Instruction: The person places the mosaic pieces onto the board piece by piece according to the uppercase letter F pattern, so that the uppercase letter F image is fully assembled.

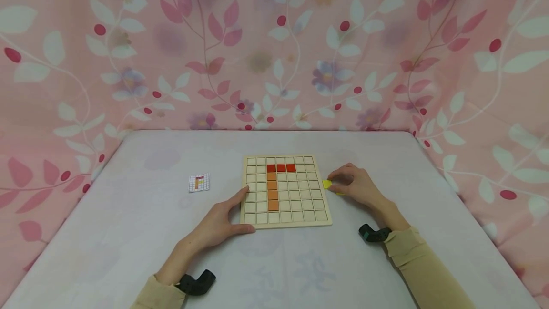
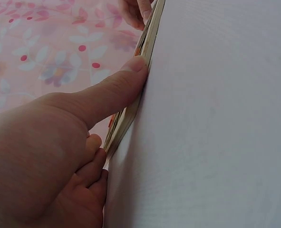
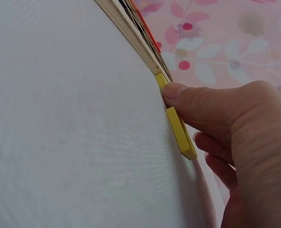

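Note:
A square wooden grid board (image 1: 298, 204) lies on the table with a row of red tiles (image 1: 280, 168) near its far side and a column of orange tiles (image 1: 272, 194) running toward me. My left hand (image 1: 216, 223) holds the board's near left corner, thumb on the front edge and fingers along the left edge. Just off the right edge, my right hand (image 1: 358, 187) pinches a yellow tile (image 1: 327, 184) between thumb and fingers. Under that hand, a second yellow tile (image 3: 179, 133) shows beside the thumb in the right wrist view.
Left of the board lies a small printed card (image 1: 199, 182) with a coloured grid pattern. A pale cloth covers the table (image 1: 128, 232). Pink floral fabric (image 1: 266, 61) hangs behind the table and along both sides.

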Tool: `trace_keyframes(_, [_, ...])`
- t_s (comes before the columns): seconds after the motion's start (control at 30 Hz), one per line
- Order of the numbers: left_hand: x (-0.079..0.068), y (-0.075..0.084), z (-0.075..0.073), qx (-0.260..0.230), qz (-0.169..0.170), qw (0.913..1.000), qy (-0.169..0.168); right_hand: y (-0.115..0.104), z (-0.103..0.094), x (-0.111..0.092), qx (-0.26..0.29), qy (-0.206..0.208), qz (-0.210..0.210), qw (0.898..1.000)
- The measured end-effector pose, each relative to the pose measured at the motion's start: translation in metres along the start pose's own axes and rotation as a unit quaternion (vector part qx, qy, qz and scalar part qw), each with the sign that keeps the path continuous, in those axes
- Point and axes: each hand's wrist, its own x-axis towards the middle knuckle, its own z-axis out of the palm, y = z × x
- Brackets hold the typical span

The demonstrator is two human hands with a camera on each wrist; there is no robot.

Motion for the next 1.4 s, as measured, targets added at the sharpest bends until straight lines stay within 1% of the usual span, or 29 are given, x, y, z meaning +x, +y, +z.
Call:
trace_keyframes(0.47, [0.001, -0.001, -0.001, 0.005, 0.001, 1.0000, 0.001, 0.002, 0.002, 0.002, -0.012, 0.011, -0.019, 1.000])
trace_keyframes(0.57, [0.000, -0.001, -0.001, 0.003, 0.000, 1.0000, -0.001, 0.001, 0.002, 0.002, -0.020, 0.014, -0.014, 1.000])
trace_keyframes(0.63, [0.000, -0.002, 0.000, -0.001, -0.001, 1.0000, -0.001, -0.002, 0.000, 0.003, -0.017, 0.023, 0.000, 1.000])
trace_keyframes(0.77, [-0.001, -0.003, 0.001, -0.003, -0.004, 1.0000, -0.002, -0.014, -0.004, 0.005, -0.008, 0.038, 0.011, 0.999])
trace_keyframes(0.93, [-0.001, -0.003, 0.002, -0.002, -0.004, 1.0000, -0.002, -0.030, -0.007, 0.008, 0.004, 0.032, -0.011, 0.999])
trace_keyframes(1.07, [0.000, -0.003, 0.001, 0.001, -0.004, 1.0000, -0.001, -0.041, -0.007, 0.013, 0.009, 0.036, -0.031, 0.999])
trace_keyframes(1.2, [0.000, -0.003, 0.002, 0.004, -0.002, 1.0000, 0.001, -0.051, -0.003, 0.019, 0.029, 0.037, -0.042, 0.998])
trace_keyframes(1.3, [0.000, -0.003, 0.002, 0.005, 0.001, 1.0000, 0.002, -0.057, 0.003, 0.022, 0.047, 0.031, -0.033, 0.998])
trace_keyframes(1.4, [0.000, -0.003, 0.002, 0.002, -0.001, 1.0000, 0.000, -0.062, 0.011, 0.026, 0.050, 0.024, -0.027, 0.998])
